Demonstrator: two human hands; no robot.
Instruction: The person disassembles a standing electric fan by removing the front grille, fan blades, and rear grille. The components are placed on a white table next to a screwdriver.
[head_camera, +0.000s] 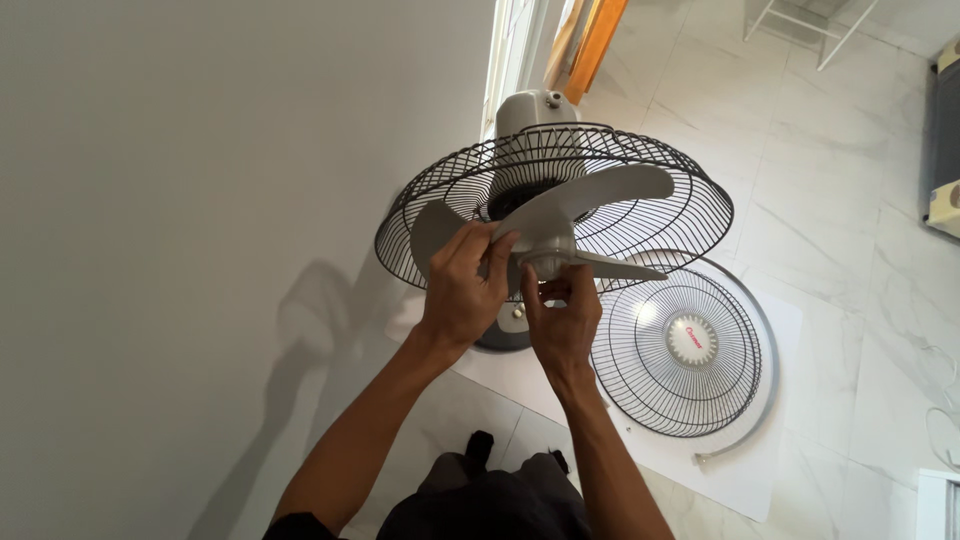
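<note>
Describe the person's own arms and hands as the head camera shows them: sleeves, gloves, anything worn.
Both arms are bare from wrist to past the elbow; no sleeve shows along either forearm. The left hand and the right hand wear no gloves. No watch, ring or wristband is visible. At the bottom edge, dark fabric appears near the left upper arm, possibly a short sleeve, beside dark clothing below the arms.

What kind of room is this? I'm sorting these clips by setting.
Probably a room in a home: marble-look floor tiles, a plain white wall and a standing fan with its front grille off, lying on a white sheet.
</note>
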